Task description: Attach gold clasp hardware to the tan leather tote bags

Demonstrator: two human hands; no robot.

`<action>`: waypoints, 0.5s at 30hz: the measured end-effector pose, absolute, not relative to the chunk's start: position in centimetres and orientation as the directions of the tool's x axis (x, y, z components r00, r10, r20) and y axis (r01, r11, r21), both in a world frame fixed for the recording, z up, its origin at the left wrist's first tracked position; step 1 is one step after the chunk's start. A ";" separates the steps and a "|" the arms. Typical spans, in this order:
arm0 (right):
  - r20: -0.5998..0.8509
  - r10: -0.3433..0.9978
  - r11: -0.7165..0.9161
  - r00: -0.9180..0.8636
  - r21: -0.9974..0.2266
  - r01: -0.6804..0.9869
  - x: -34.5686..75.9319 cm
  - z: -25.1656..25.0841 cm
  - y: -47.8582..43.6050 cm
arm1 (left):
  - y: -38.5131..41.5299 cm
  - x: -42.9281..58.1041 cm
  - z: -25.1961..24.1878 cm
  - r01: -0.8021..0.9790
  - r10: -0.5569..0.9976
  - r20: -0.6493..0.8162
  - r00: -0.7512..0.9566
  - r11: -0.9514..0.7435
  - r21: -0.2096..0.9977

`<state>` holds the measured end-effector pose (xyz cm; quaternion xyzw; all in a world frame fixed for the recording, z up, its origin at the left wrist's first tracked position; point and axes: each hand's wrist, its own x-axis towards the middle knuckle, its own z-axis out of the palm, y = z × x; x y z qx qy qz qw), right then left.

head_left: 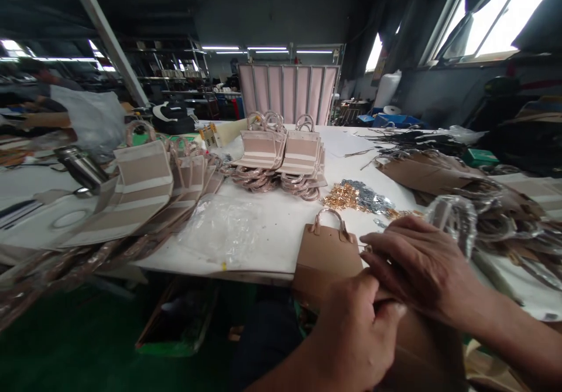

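Observation:
A brown bag panel (327,251) with a plastic-wrapped handle (331,215) hangs over the table's front edge. My left hand (351,327) is closed on the panel's lower right part, thumb on top. Just above it, my right hand (421,263) pinches at the panel's right edge, beside the handle's base. Something tiny shows at its fingertips, too small to name. Beyond the panel lie a heap of small gold metal pieces (342,196) and a heap of grey metal pieces (369,198).
Striped bag panels with wrapped handles stand in stacks at the middle (301,146) and left (144,175). Brown panels (430,172) are piled at right. A clear plastic bag (219,228) lies on the white table (274,240). A steel flask (81,167) leans at left. Below is a bin (175,345).

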<state>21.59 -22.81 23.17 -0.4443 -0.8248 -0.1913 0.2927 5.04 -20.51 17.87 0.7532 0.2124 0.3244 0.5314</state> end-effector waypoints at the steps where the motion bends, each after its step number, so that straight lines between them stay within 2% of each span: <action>1: 0.627 0.620 0.560 -0.471 0.067 0.826 21.7 23.6 -22.5 | -20.7 4.6 18.1 -0.016 0.668 0.279 0.690 -0.371 0.929; 4: 0.600 0.589 0.603 -0.541 0.119 0.789 22.5 24.7 -21.9 | -21.6 2.2 17.7 -0.017 0.735 0.448 0.508 -0.512 0.859; 6: 0.660 0.554 0.540 -0.507 0.178 0.823 23.4 25.8 -21.8 | -22.3 -0.3 16.6 -0.046 0.740 0.568 0.360 -0.594 0.803; 7: 0.712 0.531 0.474 -0.460 0.201 0.858 23.9 26.5 -21.8 | -22.5 -1.6 15.8 -0.081 0.741 0.560 0.370 -0.575 0.814; 8: 0.771 0.502 0.384 -0.391 0.206 0.900 24.3 27.2 -21.9 | -22.6 -2.7 14.8 -0.128 0.736 0.487 0.470 -0.489 0.863; 9: 0.825 0.475 0.283 -0.305 0.185 0.941 24.6 28.0 -22.0 | -22.6 -3.6 13.7 -0.153 0.685 0.350 0.639 -0.333 0.930; 10: 0.875 0.437 0.185 -0.207 0.138 0.973 24.7 28.8 -22.1 | -22.5 -4.1 12.6 -0.133 0.568 0.199 0.798 -0.157 0.979; 11: 0.909 0.405 0.094 -0.099 0.066 0.993 24.8 29.4 -22.2 | -22.4 -4.3 11.4 -0.096 0.470 0.124 0.874 -0.083 0.992; 13: 0.926 0.363 -0.018 0.099 -0.100 0.995 24.6 30.3 -22.5 | -22.1 -4.0 9.5 -0.040 0.360 0.021 0.933 0.046 0.998; 15: 0.903 0.353 -0.024 0.246 -0.254 0.967 24.3 30.3 -22.6 | -21.8 -3.3 8.5 -0.108 0.455 -0.040 0.890 0.293 0.950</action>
